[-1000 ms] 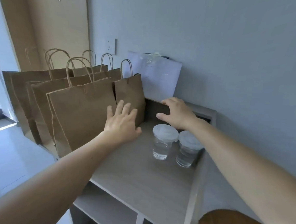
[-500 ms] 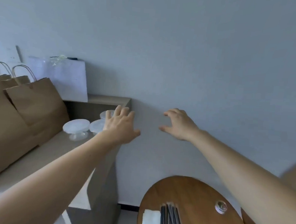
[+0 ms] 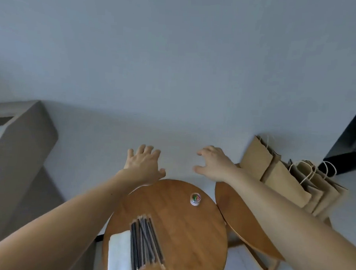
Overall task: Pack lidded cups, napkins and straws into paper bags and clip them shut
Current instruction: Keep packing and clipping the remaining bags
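Observation:
My left hand (image 3: 143, 165) and my right hand (image 3: 214, 164) are stretched out in the air in front of the wall, both empty with fingers spread. Below them is a round wooden table (image 3: 188, 238). On it lie a bundle of black straws (image 3: 145, 242), a stack of white napkins (image 3: 118, 255) to their left, and a small round tub of coloured clips (image 3: 195, 198) near the far edge. Folded brown paper bags (image 3: 278, 177) lean against the wall on the right, just beyond my right forearm. No cups are in view.
A second wooden tabletop (image 3: 242, 220) overlaps the first on the right, under my right arm. The grey shelf unit (image 3: 17, 147) fills the left edge. A dark object (image 3: 350, 144) stands at the far right by the wall.
The view has swung right and down, away from the shelf with the cups and upright bags. Both hands moved along, still empty, and now hover over the round table.

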Motion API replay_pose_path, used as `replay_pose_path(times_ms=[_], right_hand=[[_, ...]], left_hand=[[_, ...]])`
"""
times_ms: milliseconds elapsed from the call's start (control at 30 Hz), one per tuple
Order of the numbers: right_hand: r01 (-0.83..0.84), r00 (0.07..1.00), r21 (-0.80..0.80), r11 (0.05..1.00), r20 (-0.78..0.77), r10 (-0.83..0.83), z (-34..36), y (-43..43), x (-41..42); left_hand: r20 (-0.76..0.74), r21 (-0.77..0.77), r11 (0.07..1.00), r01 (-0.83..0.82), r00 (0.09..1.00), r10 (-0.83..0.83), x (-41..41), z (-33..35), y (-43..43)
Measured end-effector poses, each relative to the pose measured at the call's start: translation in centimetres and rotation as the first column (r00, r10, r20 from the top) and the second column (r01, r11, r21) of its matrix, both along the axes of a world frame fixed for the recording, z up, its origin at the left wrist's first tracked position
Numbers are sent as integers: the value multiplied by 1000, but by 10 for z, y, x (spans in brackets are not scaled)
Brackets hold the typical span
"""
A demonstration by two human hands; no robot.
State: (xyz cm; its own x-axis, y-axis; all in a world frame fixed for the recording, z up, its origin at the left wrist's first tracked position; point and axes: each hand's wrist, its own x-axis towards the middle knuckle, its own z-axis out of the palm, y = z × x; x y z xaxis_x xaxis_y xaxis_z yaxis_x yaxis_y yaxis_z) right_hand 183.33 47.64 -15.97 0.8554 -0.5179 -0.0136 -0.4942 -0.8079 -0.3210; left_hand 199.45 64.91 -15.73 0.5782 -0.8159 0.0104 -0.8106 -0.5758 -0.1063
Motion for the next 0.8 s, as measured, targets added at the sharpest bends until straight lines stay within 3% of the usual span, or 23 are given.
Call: replay_pose_path(times_ms=[433, 800], right_hand=[[414, 907, 13, 910, -97, -411, -43, -105, -112], [650, 748, 3, 760, -179, -639, -88, -214, -221]], left_hand=[[-167, -19, 949, 313, 935, -312, -38, -34, -170], [-231, 0, 947, 320, 922, -312, -107, -41, -272]])
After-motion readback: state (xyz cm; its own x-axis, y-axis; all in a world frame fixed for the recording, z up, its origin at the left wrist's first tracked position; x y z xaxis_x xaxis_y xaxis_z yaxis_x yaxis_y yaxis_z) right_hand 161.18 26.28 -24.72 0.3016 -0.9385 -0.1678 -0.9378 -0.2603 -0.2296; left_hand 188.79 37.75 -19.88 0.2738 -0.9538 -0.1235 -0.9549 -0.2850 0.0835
